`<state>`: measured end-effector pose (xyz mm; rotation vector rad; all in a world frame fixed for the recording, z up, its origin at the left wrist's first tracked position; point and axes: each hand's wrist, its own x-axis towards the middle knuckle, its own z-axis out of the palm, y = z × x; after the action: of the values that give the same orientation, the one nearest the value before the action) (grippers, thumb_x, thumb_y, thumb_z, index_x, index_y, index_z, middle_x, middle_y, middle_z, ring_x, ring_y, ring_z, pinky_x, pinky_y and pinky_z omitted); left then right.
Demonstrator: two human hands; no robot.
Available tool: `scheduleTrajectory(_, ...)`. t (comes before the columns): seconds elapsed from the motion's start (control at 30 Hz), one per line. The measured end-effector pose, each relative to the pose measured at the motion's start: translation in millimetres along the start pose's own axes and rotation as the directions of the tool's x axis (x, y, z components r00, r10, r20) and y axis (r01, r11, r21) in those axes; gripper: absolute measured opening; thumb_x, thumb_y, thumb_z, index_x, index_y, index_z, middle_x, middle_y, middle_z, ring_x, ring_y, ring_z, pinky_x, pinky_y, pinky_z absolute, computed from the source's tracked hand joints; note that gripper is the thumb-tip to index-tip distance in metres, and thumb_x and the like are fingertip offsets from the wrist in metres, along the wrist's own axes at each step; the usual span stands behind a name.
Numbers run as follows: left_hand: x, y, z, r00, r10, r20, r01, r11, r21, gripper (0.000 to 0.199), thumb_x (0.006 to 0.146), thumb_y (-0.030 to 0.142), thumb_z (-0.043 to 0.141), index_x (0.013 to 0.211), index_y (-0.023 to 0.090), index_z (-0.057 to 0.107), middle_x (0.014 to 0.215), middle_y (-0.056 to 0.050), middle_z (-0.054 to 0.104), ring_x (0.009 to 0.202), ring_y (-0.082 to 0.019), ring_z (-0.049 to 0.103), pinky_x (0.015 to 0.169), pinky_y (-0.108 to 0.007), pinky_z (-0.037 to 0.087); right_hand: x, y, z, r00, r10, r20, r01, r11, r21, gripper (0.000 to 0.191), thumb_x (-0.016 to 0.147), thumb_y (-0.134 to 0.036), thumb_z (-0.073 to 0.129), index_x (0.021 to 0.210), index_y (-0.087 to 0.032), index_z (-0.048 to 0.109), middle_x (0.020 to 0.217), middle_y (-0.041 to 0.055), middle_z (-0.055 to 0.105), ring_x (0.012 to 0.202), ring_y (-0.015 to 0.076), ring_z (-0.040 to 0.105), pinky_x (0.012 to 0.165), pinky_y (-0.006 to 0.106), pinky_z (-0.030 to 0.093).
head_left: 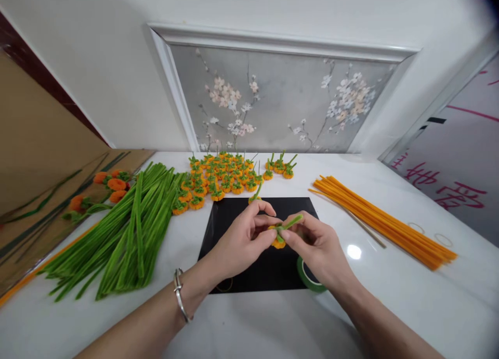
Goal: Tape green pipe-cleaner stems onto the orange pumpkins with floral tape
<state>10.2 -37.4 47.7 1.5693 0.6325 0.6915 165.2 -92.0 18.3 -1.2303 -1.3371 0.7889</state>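
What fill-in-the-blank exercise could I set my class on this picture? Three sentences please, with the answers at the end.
1. The left hand and right hand hold an orange flower-like piece with a ____ stalk.
2. The silver bangle circles the ____ wrist.
3. The flat rectangle beneath the hands is coloured ____.
Missing words: green; left; black.

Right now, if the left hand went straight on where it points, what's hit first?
The small orange pumpkin-like piece at its thumb tip; just beyond, apparently the right hand, though one view leaves depth unclear.
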Motion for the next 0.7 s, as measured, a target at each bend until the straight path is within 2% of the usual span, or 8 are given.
scheduleTrajectory(0.1,-2.4,0.5,-0.2,0.998,0.069,0.013,-0.070,0.993,0.099,0.014,0.084,0.013,0.051,0.095,0.019,0.044,0.089,-0.002,0.061,0.075,-0.012,0.056,0.063,-0.024,0.039,0.1,-1.7,-0.2,0.999,0.053,-0.008,-0.052,0.997,0.052,0.014,0.081,-0.030,0.061,0.076,-0.017,0.057,0.068,0.0000,0.056,0.058,0.0115,0.046,0.052,0.025,0.035)
scheduleTrajectory(0.2,-3.8,-1.7,1.1,0.995,0.098,-0.001,-0.098,0.989,0.111,0.011,0.085,0.013,0.049,0.093,0.019,0.046,0.094,-0.003,0.061,0.080,-0.013,0.057,0.068,-0.025,0.042,-1.7,-1.9,0.9,0.998,0.054,-0.021,-0.053,0.997,0.052,0.012,0.081,-0.029,0.060,0.078,-0.018,0.056,0.067,-0.0004,0.056,0.060,0.0121,0.049,0.054,0.024,0.037)
scheduleTrajectory(0.33,-5.1,-4.8,4.9,0.990,0.130,-0.052,-0.119,0.976,0.180,0.002,0.087,0.017,0.048,0.089,0.018,0.048,0.093,-0.004,0.061,0.085,-0.015,0.059,0.074,-0.028,0.046,-5.2,-1.7,4.0,0.999,-0.001,-0.048,0.000,1.000,-0.016,0.009,0.082,-0.025,0.057,0.077,-0.018,0.054,0.065,-0.0021,0.053,0.056,0.0104,0.045,0.050,0.023,0.036)
scheduleTrajectory(0.47,-6.2,-6.0,7.4,0.982,0.182,-0.052,-0.158,0.939,0.304,0.007,0.086,0.015,0.047,0.088,0.017,0.053,0.090,-0.003,0.062,0.084,-0.016,0.060,0.077,-0.029,0.047,-7.5,-1.4,6.2,0.992,-0.084,-0.094,0.070,0.988,-0.140,0.008,0.081,-0.021,0.056,0.075,-0.019,0.052,0.062,-0.0041,0.047,0.051,0.0084,0.036,0.045,0.021,0.030)
scheduleTrajectory(0.7,-5.7,-8.8,7.2,0.979,0.191,-0.077,-0.167,0.955,0.247,0.011,0.087,0.016,0.047,0.090,0.017,0.057,0.091,-0.004,0.063,0.086,-0.016,0.061,0.077,-0.028,0.049,-7.9,0.0,8.0,0.980,-0.163,-0.115,0.143,0.976,-0.165,0.008,0.083,-0.020,0.056,0.076,-0.019,0.052,0.063,-0.0041,0.048,0.051,0.0083,0.037,0.044,0.021,0.030)
